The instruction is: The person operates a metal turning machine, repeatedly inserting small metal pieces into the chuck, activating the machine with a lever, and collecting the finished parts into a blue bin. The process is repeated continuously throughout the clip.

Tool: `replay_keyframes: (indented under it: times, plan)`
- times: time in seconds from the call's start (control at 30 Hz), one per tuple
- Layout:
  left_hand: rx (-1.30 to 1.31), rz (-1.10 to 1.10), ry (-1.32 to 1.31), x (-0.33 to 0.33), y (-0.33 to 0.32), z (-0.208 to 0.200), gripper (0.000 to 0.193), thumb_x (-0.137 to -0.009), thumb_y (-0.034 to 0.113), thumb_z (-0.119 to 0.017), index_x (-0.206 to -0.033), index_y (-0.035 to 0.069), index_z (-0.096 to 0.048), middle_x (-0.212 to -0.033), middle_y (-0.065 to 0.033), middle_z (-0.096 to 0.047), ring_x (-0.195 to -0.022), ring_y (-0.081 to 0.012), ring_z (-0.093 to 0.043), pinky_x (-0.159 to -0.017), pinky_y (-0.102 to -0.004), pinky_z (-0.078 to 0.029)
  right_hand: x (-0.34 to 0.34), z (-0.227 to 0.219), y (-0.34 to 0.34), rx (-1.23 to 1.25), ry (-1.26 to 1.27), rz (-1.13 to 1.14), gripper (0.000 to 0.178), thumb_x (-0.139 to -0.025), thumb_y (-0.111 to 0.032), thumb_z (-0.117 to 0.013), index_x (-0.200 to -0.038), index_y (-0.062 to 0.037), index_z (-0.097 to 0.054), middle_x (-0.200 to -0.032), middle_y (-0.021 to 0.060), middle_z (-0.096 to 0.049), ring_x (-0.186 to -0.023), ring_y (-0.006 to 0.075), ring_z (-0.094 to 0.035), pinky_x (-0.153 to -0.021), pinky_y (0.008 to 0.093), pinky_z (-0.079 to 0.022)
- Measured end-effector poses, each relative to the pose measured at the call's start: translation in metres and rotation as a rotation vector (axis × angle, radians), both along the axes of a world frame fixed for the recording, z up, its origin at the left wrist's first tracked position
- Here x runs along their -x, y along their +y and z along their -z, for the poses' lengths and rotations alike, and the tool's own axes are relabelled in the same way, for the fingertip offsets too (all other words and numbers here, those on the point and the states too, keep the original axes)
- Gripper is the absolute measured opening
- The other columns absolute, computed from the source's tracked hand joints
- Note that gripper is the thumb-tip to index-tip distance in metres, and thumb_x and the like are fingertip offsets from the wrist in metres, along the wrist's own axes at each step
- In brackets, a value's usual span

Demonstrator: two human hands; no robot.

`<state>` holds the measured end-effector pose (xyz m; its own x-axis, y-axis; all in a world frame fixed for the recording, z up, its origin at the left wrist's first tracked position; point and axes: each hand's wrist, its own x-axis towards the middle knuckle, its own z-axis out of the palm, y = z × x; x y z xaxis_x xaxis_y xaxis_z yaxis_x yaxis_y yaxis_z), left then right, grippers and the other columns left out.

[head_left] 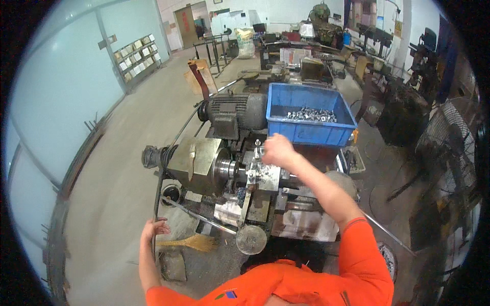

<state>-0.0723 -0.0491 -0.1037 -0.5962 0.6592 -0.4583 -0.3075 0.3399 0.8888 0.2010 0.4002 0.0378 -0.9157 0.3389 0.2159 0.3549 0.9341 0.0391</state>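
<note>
My left hand [154, 228] is low on the left, its fingers curled loosely around a long dark rod [158, 199] that rises along the lathe's left side. My right hand [278, 150] reaches over the lathe, closed, at the metal fixture [264, 176] with upright bolts. What its fingers hold is hidden. Left of the fixture, the bright spindle [227, 169] comes out of the headstock [196, 162]. A brush [192, 159] lies on top of the headstock. Below the fixture is a round handwheel [251, 239].
Behind my right hand stands a blue bin [311, 133] holding many small metal parts. An electric motor [229, 113] sits left of it. A straw broom [194, 243] lies on the floor beside my left hand. A caged fan [449, 137] stands at the right.
</note>
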Motion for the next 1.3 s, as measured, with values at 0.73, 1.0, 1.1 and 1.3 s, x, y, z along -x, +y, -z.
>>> replay_keyframes:
  times: [0.73, 1.0, 1.1, 1.3]
  plan:
    - [0.058, -0.099, 0.074, 0.043, -0.003, 0.057, 0.058, -0.076, 0.031, -0.062, -0.123, 0.004, -0.041, -0.076, -0.0066, -0.059, -0.068, -0.0173, -0.057, -0.065, -0.0316, -0.047, -0.374, 0.12, -0.006, 0.445, 0.307, 0.88, 0.038, -0.054, -0.019, -0.056, -0.089, -0.0057, -0.065, -0.085, 0.0169, -0.062, -0.08, 0.0299, -0.06, -0.073, 0.0348, -0.048]
    - [-0.031, -0.044, 0.002, 0.069, -0.024, 0.072, 0.059, -0.076, 0.032, -0.064, -0.122, 0.003, -0.041, -0.082, -0.0056, -0.056, -0.071, -0.0193, -0.054, -0.071, -0.0332, -0.045, -0.497, 0.214, -0.136, 0.54, -0.087, 1.169, 0.027, -0.055, -0.019, -0.06, -0.079, -0.0104, -0.067, -0.088, 0.0162, -0.062, -0.083, 0.0291, -0.059, -0.077, 0.0363, -0.047]
    - [-0.024, -0.077, 0.075, 0.052, -0.015, 0.06, 0.057, -0.077, 0.033, -0.062, -0.121, 0.003, -0.043, -0.08, -0.004, -0.054, -0.073, -0.0185, -0.053, -0.072, -0.0337, -0.045, -0.495, 0.231, -0.14, 0.471, -0.242, 1.126, 0.025, -0.056, -0.019, -0.06, -0.078, -0.0074, -0.066, -0.091, 0.0163, -0.061, -0.084, 0.0301, -0.059, -0.077, 0.0364, -0.047]
    - [0.026, -0.094, 0.209, 0.027, -0.004, 0.047, 0.05, -0.081, 0.037, -0.057, -0.117, 0.004, -0.048, -0.079, -0.0028, -0.052, -0.075, -0.0177, -0.052, -0.073, -0.0357, -0.045, -0.482, 0.237, -0.11, 0.509, -0.446, 1.175, 0.028, -0.057, -0.02, -0.059, -0.076, 0.0001, -0.062, -0.088, 0.0175, -0.06, -0.085, 0.0311, -0.059, -0.075, 0.0363, -0.048]
